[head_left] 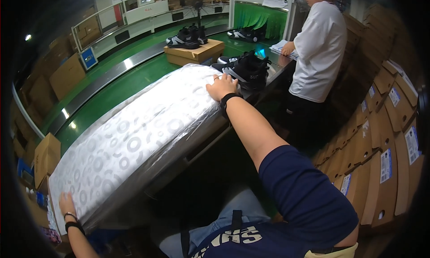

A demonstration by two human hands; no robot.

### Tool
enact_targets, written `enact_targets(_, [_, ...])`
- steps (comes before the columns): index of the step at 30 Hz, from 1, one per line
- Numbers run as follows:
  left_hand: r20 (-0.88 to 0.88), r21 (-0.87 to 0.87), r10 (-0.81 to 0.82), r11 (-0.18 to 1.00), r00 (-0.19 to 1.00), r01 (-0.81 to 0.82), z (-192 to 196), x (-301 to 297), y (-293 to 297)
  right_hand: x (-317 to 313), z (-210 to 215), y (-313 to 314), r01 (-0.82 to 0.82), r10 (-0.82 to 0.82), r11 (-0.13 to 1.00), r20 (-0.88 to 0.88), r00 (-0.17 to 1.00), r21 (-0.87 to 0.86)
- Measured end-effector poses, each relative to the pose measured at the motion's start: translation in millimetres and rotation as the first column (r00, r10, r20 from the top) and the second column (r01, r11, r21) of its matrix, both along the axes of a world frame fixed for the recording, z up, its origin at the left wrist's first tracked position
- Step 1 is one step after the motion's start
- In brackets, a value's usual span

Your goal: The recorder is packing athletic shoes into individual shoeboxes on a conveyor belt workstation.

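A white sheet with grey rings and curved marks, like wrapping paper, lies lengthwise over the table in front of me. My right hand rests with spread fingers on its far end, close beside a pair of black and white sports shoes. At the near left corner, my left hand touches the sheet with its fingers stretched out. Neither hand visibly grips anything. Shiny clear film hangs along the table's near side.
Beyond the sheet runs a green conveyor belt bearing a brown carton with black shoes on top. A person in a white shirt stands at the right, holding papers. Stacked shoe boxes line my right side.
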State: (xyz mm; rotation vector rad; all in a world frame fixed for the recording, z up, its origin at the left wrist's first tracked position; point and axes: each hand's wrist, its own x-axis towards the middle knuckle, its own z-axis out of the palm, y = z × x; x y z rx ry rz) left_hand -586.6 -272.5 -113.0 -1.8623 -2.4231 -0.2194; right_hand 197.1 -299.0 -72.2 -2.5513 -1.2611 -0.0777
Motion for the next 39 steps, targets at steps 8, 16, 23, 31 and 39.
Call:
enact_targets(8, [-0.084, -0.114, 0.41, 0.901, 0.908, -0.418, 52.2, 145.4, -6.9, 26.1, 0.2, -12.0, 0.057, -0.057, 0.996, -0.012, 0.998, 0.068])
enact_targets(16, [-0.044, -0.03, 0.424, 0.904, 0.905, -0.426, 46.9, 147.0, -5.5, 26.7, -2.3, -13.5, 0.061, -0.061, 0.992, -0.004, 0.998, 0.11])
enact_targets(23, [-0.052, -0.042, 0.457, 0.887, 0.888, -0.459, 56.2, 164.8, -17.0, 26.3, 0.2, -16.0, 0.076, -0.078, 0.992, 0.019, 0.997, 0.098])
enact_targets(31, [-0.03, -0.07, 0.443, 0.893, 0.896, -0.444, 64.4, 172.5, -22.3, 27.7, -3.8, -14.0, 0.078, -0.079, 0.986, 0.003, 0.997, 0.146])
enact_targets(39, [-0.017, -0.053, 0.449, 0.892, 0.894, -0.449, 63.7, 171.9, -22.2, 26.9, -2.8, -15.6, 0.068, -0.068, 0.991, -0.004, 0.998, 0.117])
